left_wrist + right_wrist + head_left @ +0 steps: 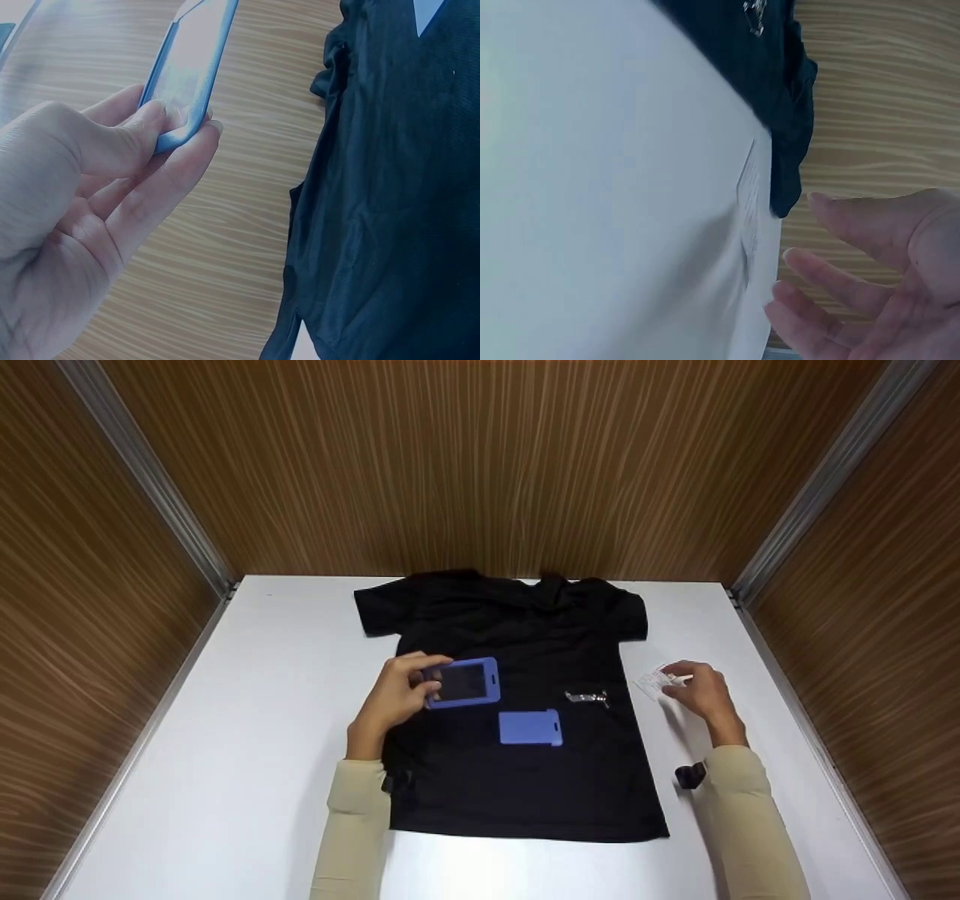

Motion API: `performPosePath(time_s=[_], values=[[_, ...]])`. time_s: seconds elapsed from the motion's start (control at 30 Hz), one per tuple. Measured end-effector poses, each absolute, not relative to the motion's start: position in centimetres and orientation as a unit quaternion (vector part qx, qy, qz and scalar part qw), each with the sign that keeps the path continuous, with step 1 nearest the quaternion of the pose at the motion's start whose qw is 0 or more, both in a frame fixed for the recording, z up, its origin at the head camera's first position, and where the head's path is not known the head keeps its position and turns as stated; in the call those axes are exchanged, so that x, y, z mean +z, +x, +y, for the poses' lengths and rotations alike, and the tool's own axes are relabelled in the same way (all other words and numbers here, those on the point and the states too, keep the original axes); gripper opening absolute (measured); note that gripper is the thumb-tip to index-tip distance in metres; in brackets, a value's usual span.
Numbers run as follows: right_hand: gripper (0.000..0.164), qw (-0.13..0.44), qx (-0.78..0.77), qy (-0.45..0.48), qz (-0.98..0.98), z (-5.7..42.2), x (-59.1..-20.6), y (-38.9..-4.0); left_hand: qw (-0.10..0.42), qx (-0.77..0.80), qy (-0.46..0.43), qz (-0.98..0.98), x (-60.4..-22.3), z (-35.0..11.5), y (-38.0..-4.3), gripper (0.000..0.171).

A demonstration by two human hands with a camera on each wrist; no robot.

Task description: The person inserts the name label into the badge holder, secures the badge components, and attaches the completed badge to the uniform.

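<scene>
My left hand (394,694) pinches a blue badge holder (492,681) with a clear window, between thumb and fingers at its left end. In the left wrist view, the holder (212,71) is tilted, its lower end between the thumb and fingertips. My right hand (705,690) hovers over a white printed card (651,682) right of the shirt. The right wrist view shows the card (748,202) on the table and the right hand's fingers (832,281) spread apart. A flat blue badge-holder piece (526,728) and a silver metal clip (587,698) lie on the black shirt (517,795).
The short-sleeved shirt is spread flat on a white table (247,720). Wood-grain panels (480,465) enclose the table at the back and both sides. Metal posts (142,465) stand in the back corners.
</scene>
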State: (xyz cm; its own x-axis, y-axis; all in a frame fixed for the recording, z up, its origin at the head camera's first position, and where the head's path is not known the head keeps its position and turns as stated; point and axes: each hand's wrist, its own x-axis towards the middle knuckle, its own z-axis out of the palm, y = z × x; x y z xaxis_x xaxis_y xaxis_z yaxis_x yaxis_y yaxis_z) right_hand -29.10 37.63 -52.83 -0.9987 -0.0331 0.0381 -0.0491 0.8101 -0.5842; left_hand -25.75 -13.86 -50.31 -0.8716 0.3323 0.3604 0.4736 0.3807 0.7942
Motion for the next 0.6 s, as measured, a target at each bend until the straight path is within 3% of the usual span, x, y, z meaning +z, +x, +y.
performPosePath(time_s=[0.37,0.6], values=[[0.039,0.0,0.303,-0.007,-0.953,39.2,-53.9,-30.2,0.069,-0.5,-0.242,-0.829,-50.3,-13.9,-25.8,0.041],[0.056,-0.064,0.292,-0.017,-0.954,39.7,-54.7,-30.5,0.069,-0.501,-0.238,-0.829,-50.4,-13.9,-25.9,0.042]])
